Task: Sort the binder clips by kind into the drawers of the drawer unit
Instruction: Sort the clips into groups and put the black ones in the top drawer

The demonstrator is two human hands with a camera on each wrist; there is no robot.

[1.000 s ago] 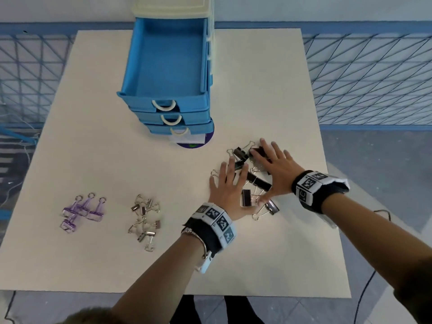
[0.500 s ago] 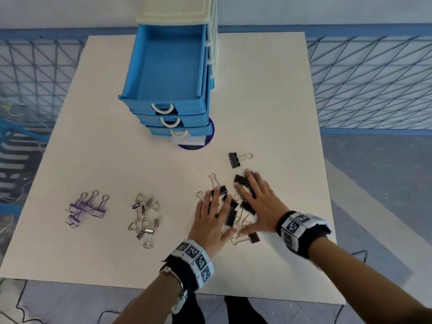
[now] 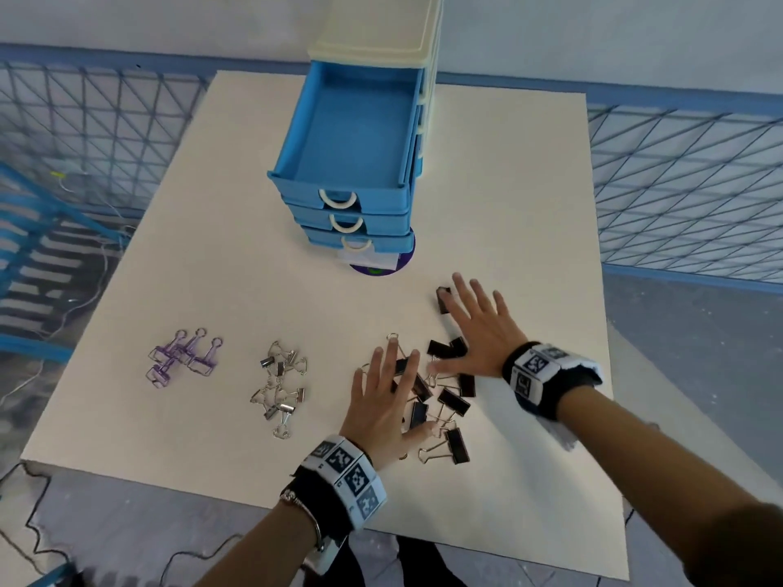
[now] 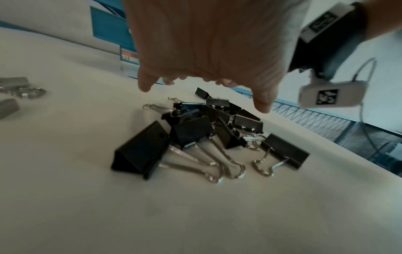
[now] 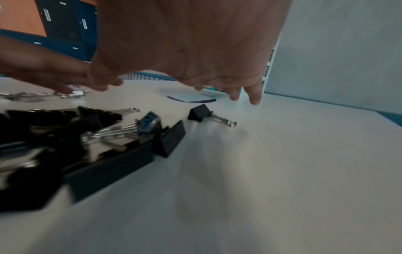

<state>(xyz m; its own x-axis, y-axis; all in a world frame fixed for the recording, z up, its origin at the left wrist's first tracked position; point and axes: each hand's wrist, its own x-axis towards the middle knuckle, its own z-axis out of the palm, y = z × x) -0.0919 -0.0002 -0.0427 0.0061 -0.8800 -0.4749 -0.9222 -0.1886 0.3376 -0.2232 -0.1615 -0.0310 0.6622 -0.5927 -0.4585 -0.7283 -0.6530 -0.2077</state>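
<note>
A heap of black binder clips (image 3: pixel 445 400) lies at the table's front right, shown close in the left wrist view (image 4: pixel 195 134) and the right wrist view (image 5: pixel 97 137). My left hand (image 3: pixel 385 400) hovers flat over the heap's left side, fingers straight, holding nothing. My right hand (image 3: pixel 474 328) is spread flat beyond the heap, over a lone black clip (image 3: pixel 443 299) (image 5: pixel 201 113). Several purple clips (image 3: pixel 182 358) and several small silver clips (image 3: pixel 279 387) form two groups to the left. The blue drawer unit (image 3: pixel 351 171) stands mid-table with its top drawer pulled out and empty.
A purple disc with a white label (image 3: pixel 377 262) lies under the unit's front. The cream table (image 3: pixel 169 417) ends close behind the heap at the front edge. Blue wire fencing (image 3: pixel 686 184) runs beside the table on both sides.
Both hands dragged the black clips toward the front edge, leaving one clip behind. Now the right hand has stretched forward over that lone clip while the left stays over the heap.
</note>
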